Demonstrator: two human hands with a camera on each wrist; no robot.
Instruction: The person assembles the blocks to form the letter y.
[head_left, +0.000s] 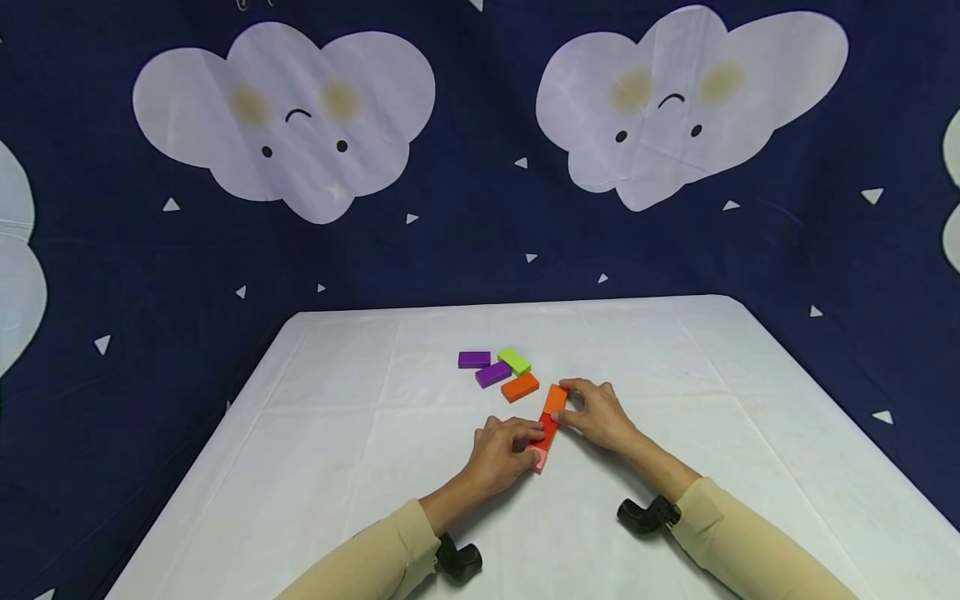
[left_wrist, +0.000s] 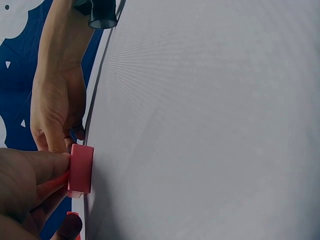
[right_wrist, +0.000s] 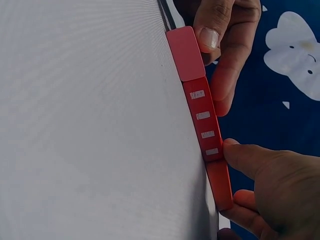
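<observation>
Pink, red and orange blocks are being butted into one line near the table's [head_left: 315, 467] middle: the pink block [head_left: 537, 457] is pinched by the left hand [head_left: 501, 454], the orange block [head_left: 556, 398] by the right hand [head_left: 596, 412], the red block [head_left: 547, 430] between; judged next, another loose block [head_left: 520, 387] from farther back needs fetching.

White table [head_left: 360, 433], two purple blocks [head_left: 474, 359], green block [head_left: 514, 360], loose orange block [head_left: 520, 387], cloud-print backdrop [head_left: 480, 167]

Row of three flat reddish rectangular blocks [right_wrist: 202, 117] on white tabletop [right_wrist: 90, 130], both hands' fingers [right_wrist: 212, 30] touching the row's ends.
</observation>
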